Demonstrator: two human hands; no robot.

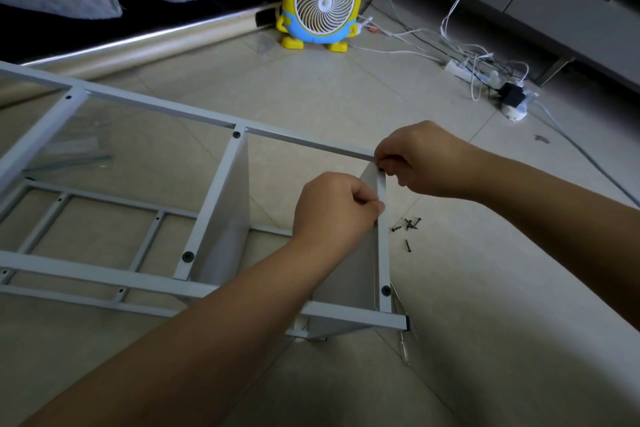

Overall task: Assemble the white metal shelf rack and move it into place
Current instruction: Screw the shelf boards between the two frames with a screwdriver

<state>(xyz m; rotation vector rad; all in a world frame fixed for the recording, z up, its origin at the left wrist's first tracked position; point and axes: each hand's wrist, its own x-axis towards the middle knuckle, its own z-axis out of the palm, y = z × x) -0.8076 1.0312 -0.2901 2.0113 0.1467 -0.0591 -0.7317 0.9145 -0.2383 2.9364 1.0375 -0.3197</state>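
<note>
The white shelf rack (214,204) lies on its side on the floor (346,97). Its long axis runs from far left to near right, and the shelves stand on edge. The left hand (332,208) grips the end panel (349,274) by its upper edge, apparently to steady it. The right hand (422,159) pinches the free end of the upper rail (304,140) at the panel's top corner, seemingly to align the hole. No fastener can be confirmed there. Loose screws (408,224) lie just beside the panel.
</note>
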